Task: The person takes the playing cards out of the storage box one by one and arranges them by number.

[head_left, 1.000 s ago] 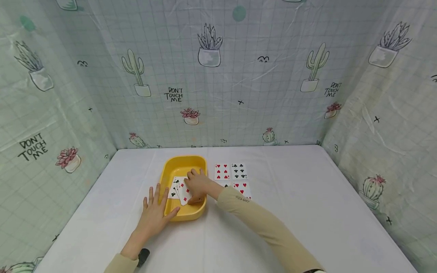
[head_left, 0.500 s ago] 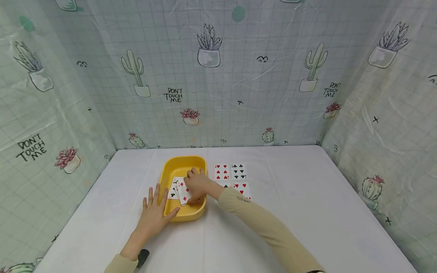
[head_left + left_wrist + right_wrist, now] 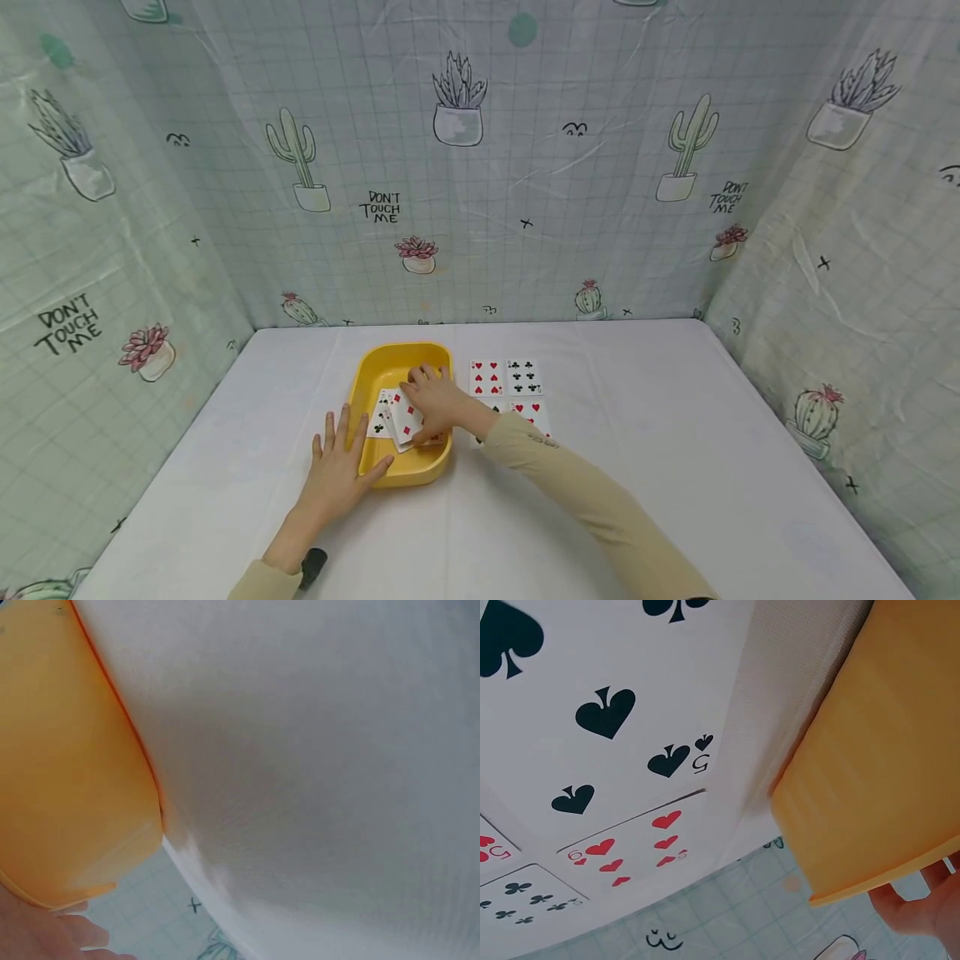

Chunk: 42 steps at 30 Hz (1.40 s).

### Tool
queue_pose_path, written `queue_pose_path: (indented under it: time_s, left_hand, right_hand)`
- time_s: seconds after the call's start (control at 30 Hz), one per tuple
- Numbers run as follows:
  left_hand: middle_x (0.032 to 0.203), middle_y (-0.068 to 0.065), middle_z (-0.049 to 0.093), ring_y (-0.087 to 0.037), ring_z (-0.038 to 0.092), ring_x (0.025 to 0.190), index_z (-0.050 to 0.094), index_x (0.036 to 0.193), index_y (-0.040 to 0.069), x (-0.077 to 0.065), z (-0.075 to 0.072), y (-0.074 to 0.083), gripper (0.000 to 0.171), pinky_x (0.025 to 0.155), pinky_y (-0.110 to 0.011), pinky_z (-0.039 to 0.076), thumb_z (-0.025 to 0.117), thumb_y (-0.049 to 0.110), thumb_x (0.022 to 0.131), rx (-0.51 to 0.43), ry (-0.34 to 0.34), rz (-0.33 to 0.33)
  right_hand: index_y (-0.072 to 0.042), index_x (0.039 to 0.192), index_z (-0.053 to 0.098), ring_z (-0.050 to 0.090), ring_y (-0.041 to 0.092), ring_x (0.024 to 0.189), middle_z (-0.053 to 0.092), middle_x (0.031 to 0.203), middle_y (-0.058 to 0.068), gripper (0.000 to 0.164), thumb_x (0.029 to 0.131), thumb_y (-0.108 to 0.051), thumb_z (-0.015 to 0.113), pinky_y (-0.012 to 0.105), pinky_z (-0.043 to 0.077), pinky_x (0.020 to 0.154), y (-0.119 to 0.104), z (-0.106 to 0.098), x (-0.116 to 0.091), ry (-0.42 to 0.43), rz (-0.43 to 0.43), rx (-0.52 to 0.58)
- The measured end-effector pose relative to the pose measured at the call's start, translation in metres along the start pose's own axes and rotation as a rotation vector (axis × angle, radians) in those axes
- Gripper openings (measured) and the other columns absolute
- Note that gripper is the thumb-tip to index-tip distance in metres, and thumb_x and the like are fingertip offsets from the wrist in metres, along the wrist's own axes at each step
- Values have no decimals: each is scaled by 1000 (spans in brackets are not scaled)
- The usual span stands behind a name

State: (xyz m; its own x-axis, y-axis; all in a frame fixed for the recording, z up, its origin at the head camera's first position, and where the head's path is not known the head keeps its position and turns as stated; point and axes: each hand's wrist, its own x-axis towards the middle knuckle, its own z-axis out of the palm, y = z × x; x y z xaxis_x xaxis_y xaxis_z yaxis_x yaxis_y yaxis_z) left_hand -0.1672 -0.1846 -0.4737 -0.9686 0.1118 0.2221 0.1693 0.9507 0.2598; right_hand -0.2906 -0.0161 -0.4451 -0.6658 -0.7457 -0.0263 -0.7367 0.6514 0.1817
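A yellow tray (image 3: 401, 473) holds several overlapping playing cards. My right hand (image 3: 438, 406) reaches over its right side and pinches a diamonds card (image 3: 402, 407) between thumb and fingers, covering part of its face. Left of this lies a clubs card (image 3: 378, 429), partly overlapped. My left hand (image 3: 337, 475) rests at the tray's left rim with straight, spread fingers, the thumb over the near left corner. In the left wrist view, the tray's outer wall (image 3: 75, 765) rises above the left fingers. The right wrist view has the right fingers at the tray's far rim.
Right of the tray, a six of hearts (image 3: 486, 379) and a six of clubs (image 3: 524, 378) lie face up. Nearer are a five of hearts (image 3: 531, 417) and a five of spades (image 3: 604, 712), partly behind my right wrist. A cactus-print curtain (image 3: 480, 208) surrounds the table (image 3: 712, 467).
The diamonds card has shifted slightly up and left with my right hand, showing more of a card edge beneath it. My left hand has stayed at the rim.
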Motion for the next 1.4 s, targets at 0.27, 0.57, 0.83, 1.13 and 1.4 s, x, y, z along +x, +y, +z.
queue_pose_path:
  time_s: [0.27, 0.57, 0.83, 1.13, 1.4]
  left_hand:
    - [148, -24, 9, -51, 6, 132, 27, 139, 2, 1, -1, -1, 81, 97, -69, 14, 47, 56, 83, -18, -6, 3]
    - [147, -25, 10, -51, 6, 132, 28, 139, 1, -1, -1, -1, 81, 97, -69, 14, 48, 56, 82, -6, -11, 2]
    - [148, -24, 6, -50, 3, 133, 26, 139, 1, 0, -2, 0, 82, 98, -69, 12, 47, 56, 83, -18, -30, -8]
    - [148, -24, 5, -49, 2, 133, 26, 139, 2, 2, 0, -1, 81, 99, -68, 12, 46, 56, 83, -12, -19, -8]
    - [148, -24, 7, -49, 3, 133, 26, 139, 2, 1, -1, 0, 82, 99, -68, 12, 46, 57, 83, -17, -24, -16]
  right_hand:
    - [-16, 138, 32, 31, 22, 122, 36, 131, 3, 93, 65, -65, 62, 47, 32, 101, 2, -14, -11, 69, -13, 56]
    - [-14, 139, 31, 30, 22, 121, 35, 132, 5, 92, 66, -60, 63, 47, 32, 96, 6, -29, -27, 129, -16, 93]
    - [-13, 138, 32, 30, 23, 121, 35, 130, 5, 90, 67, -61, 61, 44, 33, 94, 16, -35, -43, 157, 2, 83]
    - [-13, 138, 33, 29, 24, 119, 35, 129, 6, 90, 66, -59, 62, 44, 31, 94, 27, -34, -61, 160, 33, 138]
    - [-14, 138, 31, 27, 24, 120, 33, 131, 5, 89, 67, -59, 61, 46, 28, 96, 35, -34, -81, 151, 52, 181]
